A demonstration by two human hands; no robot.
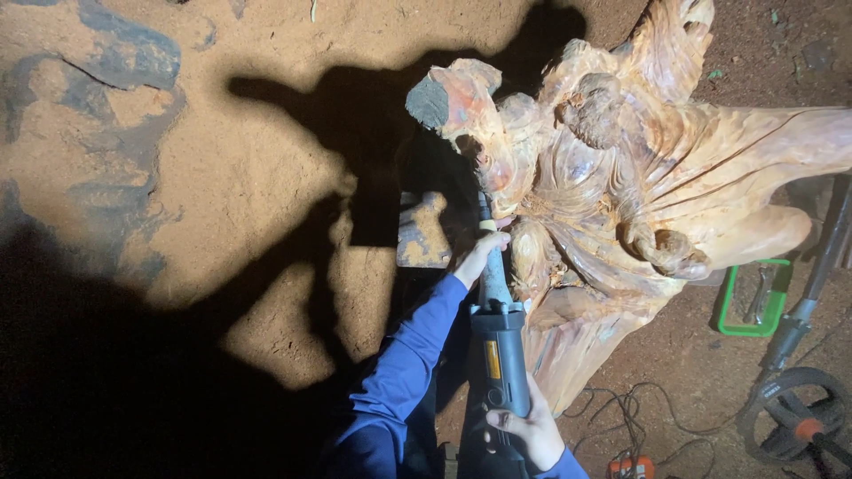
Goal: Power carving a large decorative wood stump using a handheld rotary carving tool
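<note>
The grinder (pixel 497 355)'s tip is lost in shadow against the carving (pixel 621 204); left hand (pixel 479 255) fingers wrap its neck, right hand (pixel 530 432) fingers its body.

A green tray (pixel 751 302) holding what may be pliers is seen on the dirt floor (pixel 222 160), near tangled cables (pixel 621 408) and a wheel-shaped tool (pixel 794 412).

Large wood carving (pixel 639 168) blocks right side, touching power tool (pixel 497 346). Open sawdust floor (pixel 248 115) left, passable. Cables (pixel 621 408), green tray (pixel 754 302), round tool (pixel 794 408) clutter lower right. Narrow gap between blue sleeve (pixel 408 364) and carving.
</note>
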